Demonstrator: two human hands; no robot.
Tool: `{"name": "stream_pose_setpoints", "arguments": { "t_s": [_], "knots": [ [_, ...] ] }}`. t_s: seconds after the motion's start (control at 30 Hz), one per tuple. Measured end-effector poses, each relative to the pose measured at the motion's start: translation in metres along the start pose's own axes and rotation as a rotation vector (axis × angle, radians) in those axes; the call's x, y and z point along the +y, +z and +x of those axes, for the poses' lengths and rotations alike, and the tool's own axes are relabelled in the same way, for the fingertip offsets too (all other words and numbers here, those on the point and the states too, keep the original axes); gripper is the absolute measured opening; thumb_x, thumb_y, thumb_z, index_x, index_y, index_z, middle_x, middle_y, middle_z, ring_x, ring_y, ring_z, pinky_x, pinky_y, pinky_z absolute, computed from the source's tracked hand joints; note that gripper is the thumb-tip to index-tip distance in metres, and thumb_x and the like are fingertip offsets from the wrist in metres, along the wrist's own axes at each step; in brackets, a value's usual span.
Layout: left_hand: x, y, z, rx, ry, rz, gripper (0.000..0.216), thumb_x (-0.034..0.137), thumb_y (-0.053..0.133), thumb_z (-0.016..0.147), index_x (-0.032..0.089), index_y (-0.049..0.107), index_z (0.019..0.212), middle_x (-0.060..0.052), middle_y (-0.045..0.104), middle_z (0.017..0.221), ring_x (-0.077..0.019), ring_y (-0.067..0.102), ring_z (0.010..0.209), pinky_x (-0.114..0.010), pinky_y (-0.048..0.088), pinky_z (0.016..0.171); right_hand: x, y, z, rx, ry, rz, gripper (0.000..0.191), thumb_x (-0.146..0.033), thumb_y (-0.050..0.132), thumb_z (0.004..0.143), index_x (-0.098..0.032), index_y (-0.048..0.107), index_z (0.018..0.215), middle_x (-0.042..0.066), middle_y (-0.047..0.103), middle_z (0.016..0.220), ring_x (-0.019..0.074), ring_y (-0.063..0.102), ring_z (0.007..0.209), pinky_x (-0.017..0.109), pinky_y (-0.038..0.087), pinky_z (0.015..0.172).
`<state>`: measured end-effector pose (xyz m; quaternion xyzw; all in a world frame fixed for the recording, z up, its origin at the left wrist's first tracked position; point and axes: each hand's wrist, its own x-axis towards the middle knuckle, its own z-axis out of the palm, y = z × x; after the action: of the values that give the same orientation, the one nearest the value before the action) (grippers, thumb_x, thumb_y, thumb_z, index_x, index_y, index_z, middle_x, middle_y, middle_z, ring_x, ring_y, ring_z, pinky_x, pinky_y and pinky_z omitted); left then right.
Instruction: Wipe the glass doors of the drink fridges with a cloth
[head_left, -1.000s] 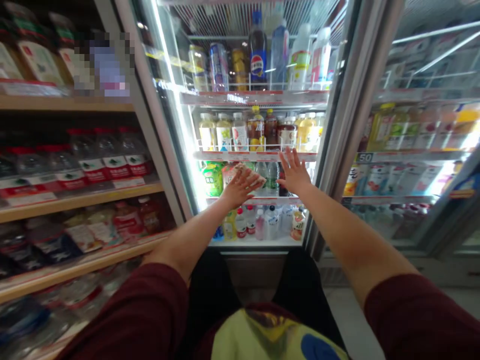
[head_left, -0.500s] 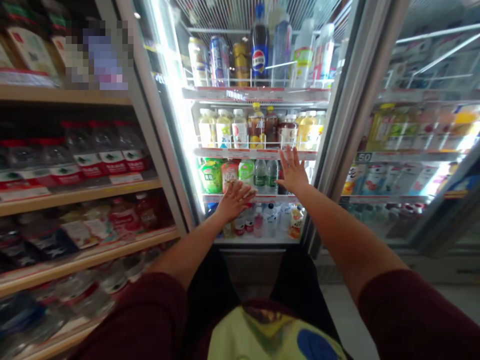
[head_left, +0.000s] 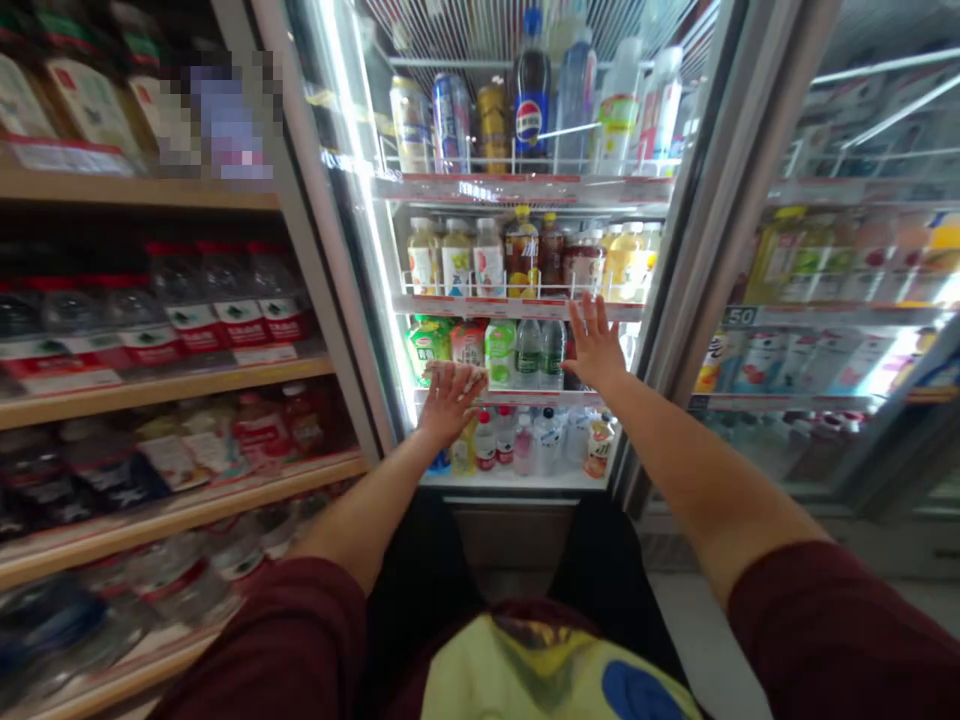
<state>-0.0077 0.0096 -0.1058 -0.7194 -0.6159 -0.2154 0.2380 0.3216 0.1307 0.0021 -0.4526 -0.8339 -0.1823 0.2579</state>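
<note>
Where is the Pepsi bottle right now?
In the head view, the Pepsi bottle stands on the open cooler's top shelf, centre, right of a gold can, well above both hands.

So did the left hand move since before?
Yes. The left hand dropped from in front of the green-label bottles to the shelf edge below them, and slid left.

Both arms stretch forward, bare from the elbows down, with dark red sleeves bunched at the upper arms; the left hand reaches low and inward, palm facing away, fingers spread and slightly curled; the right hand sits higher, palm forward, fingers splayed and pointing up, wrist bent back; the hands are apart and neither grips anything.
</note>
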Motion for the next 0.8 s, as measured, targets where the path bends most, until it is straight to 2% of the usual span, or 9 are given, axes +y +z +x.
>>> {"name": "stream_pose_setpoints", "arguments": {
  "t_s": [0.07, 0.17, 0.23, 0.3, 0.37, 0.5, 0.57, 0.63, 0.8],
  "knots": [
    [-0.009, -0.005, 0.002, -0.007, -0.002, 0.007, 0.057, 0.040, 0.054, 0.110, 0.035, 0.061, 0.166, -0.006, 0.044, 0.183, -0.0396, 0.021, 0.177, -0.073, 0.017, 0.143, -0.002, -0.003, -0.001, -0.016, 0.009, -0.003, 0.134, -0.048, 0.084, 0.096, -0.022, -0.013, 0.184, 0.018, -0.022, 0.189, 0.0463, -0.014, 0.176, 0.081, 0.020, 0.136],
    [-0.036, -0.045, 0.037, 0.080, -0.041, 0.011, 0.059, 0.045, 0.047, 0.114, 0.034, 0.055, 0.171, -0.002, 0.031, 0.189, -0.0391, 0.011, 0.179, -0.073, 0.007, 0.144, -0.006, -0.010, -0.003, -0.034, 0.043, -0.007, 0.132, -0.039, 0.088, 0.093, -0.019, -0.003, 0.186, 0.019, -0.019, 0.189, 0.0452, -0.014, 0.177, 0.077, 0.019, 0.138],
    [-0.054, -0.071, 0.061, 0.169, -0.105, 0.012, 0.065, 0.051, 0.046, 0.114, 0.030, 0.049, 0.175, -0.006, 0.021, 0.192, -0.0395, 0.004, 0.179, -0.071, 0.006, 0.144, -0.008, -0.013, -0.005, -0.036, 0.051, 0.002, 0.130, -0.035, 0.088, 0.092, -0.018, 0.000, 0.186, 0.018, -0.017, 0.190, 0.0437, -0.013, 0.177, 0.074, 0.018, 0.140],
    [-0.062, -0.082, 0.068, 0.224, -0.149, 0.004, 0.070, 0.055, 0.045, 0.113, 0.025, 0.045, 0.177, -0.011, 0.016, 0.193, -0.0402, 0.001, 0.179, -0.072, 0.007, 0.144, -0.008, -0.014, -0.006, -0.026, 0.041, 0.021, 0.127, -0.036, 0.086, 0.093, -0.019, 0.000, 0.186, 0.017, -0.017, 0.190, 0.0435, -0.012, 0.178, 0.075, 0.018, 0.140],
    [-0.058, -0.072, 0.053, 0.212, -0.155, -0.010, 0.073, 0.055, 0.045, 0.113, 0.020, 0.046, 0.176, -0.017, 0.019, 0.192, -0.0422, 0.001, 0.179, -0.074, 0.010, 0.142, -0.008, -0.012, -0.006, -0.017, 0.034, 0.032, 0.127, -0.039, 0.084, 0.095, -0.020, -0.003, 0.186, 0.015, -0.017, 0.190, 0.0440, -0.012, 0.177, 0.077, 0.017, 0.139],
    [-0.033, -0.019, -0.007, 0.071, -0.133, -0.044, 0.070, 0.050, 0.046, 0.111, 0.014, 0.055, 0.171, -0.024, 0.033, 0.186, -0.0468, 0.010, 0.177, -0.079, 0.017, 0.139, -0.006, -0.007, -0.004, -0.016, 0.041, 0.015, 0.134, -0.045, 0.085, 0.093, -0.019, -0.009, 0.185, 0.015, -0.017, 0.191, 0.0445, -0.016, 0.177, 0.079, 0.016, 0.138],
    [-0.030, -0.006, -0.016, 0.083, -0.140, -0.071, 0.069, 0.050, 0.045, 0.110, 0.016, 0.055, 0.170, -0.024, 0.037, 0.184, -0.0456, 0.012, 0.178, -0.079, 0.019, 0.139, -0.005, -0.005, -0.004, -0.006, 0.036, 0.023, 0.131, -0.047, 0.084, 0.093, -0.020, -0.005, 0.186, 0.015, -0.015, 0.192, 0.0452, -0.014, 0.177, 0.077, 0.017, 0.138],
    [-0.037, -0.015, 0.001, 0.166, -0.157, -0.094, 0.071, 0.052, 0.045, 0.111, 0.018, 0.052, 0.172, -0.023, 0.035, 0.185, -0.0440, 0.010, 0.178, -0.080, 0.017, 0.139, -0.004, -0.003, -0.003, 0.007, 0.025, 0.040, 0.126, -0.048, 0.082, 0.095, -0.021, -0.001, 0.186, 0.014, -0.012, 0.192, 0.0459, -0.012, 0.177, 0.077, 0.018, 0.138],
    [-0.073, -0.096, 0.096, 0.366, -0.240, -0.078, 0.081, 0.060, 0.040, 0.113, 0.012, 0.039, 0.178, -0.022, 0.016, 0.192, -0.0415, -0.001, 0.179, -0.071, 0.006, 0.144, -0.001, 0.000, -0.002, 0.020, 0.027, 0.044, 0.127, -0.048, 0.082, 0.095, -0.022, -0.003, 0.186, 0.016, -0.015, 0.192, 0.0443, -0.011, 0.178, 0.078, 0.018, 0.137]
  ]
}}
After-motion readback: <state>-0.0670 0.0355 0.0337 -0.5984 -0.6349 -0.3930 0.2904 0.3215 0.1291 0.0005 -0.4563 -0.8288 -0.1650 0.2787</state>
